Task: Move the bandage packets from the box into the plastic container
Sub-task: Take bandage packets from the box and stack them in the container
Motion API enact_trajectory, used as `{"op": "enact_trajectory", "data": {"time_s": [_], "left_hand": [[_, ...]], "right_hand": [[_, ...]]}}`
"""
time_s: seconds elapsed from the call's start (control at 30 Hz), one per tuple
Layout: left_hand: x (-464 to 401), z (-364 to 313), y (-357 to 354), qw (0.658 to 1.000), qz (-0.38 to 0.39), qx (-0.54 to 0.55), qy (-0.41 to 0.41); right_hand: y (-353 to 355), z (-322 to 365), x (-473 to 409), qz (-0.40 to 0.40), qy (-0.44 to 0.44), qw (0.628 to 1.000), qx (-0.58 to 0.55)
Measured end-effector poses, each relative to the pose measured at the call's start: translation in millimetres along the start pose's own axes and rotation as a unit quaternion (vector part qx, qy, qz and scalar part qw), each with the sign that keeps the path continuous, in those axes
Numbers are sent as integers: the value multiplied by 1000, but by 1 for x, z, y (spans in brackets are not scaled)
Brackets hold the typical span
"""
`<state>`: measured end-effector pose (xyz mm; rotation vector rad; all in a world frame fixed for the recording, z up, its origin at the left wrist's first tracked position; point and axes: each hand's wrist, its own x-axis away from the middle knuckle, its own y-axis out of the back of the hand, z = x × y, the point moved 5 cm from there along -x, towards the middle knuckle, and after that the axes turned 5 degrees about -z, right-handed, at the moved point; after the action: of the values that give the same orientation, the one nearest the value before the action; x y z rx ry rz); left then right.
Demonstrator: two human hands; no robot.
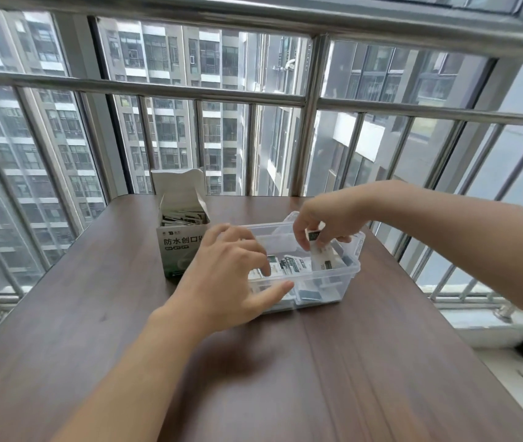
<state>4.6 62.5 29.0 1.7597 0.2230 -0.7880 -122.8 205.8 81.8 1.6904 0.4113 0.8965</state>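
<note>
A clear plastic container sits on the wooden table, with several white and dark bandage packets lying inside it. Just left of it stands the open white and green bandage box, more packets showing in its top. My right hand hovers over the container's far right part and pinches a bandage packet that points down into it. At the container's left end is my left hand: fingers spread and reaching over the rim, thumb against the front wall, holding nothing.
The brown wooden table runs up to a metal window railing behind the box. Its right edge drops to a white sill.
</note>
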Motion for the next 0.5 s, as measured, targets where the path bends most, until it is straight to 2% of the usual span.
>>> {"op": "enact_trajectory", "data": {"time_s": [0.2,0.5], "left_hand": [[2,2,-11,998,58,-27,15],[2,2,-12,997,67,-20,18]], "right_hand": [[-6,9,-3,1,-24,998,63],[-23,31,-2,45,-22,976,213]]}}
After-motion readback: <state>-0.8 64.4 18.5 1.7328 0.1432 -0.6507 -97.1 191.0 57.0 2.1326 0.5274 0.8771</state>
